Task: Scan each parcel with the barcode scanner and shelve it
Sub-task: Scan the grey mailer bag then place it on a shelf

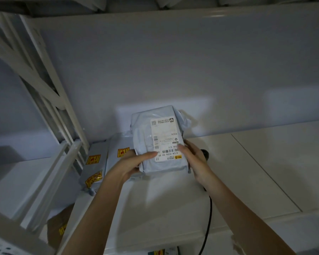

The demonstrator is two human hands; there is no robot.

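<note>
Mostly hidden behind the right hand (193,159): a scanner (205,154).

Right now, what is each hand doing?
Left hand: closed on the grey parcel.
Right hand: closed on the parcel too, with the black scanner behind it.

We see a parcel (158,142) wrapped in thin grey plastic film, crinkled and faintly glossy, with a matt white paper label (167,138) stuck flat on it. The two parcels (107,159) beside it wear the same wrinkled poly film with yellow printed stickers. The shelf board (247,172) looks smooth, painted white, with a dull sheen. The frame uprights (50,100) look like white-painted metal. The cable (208,223) is smooth black plastic.
</note>
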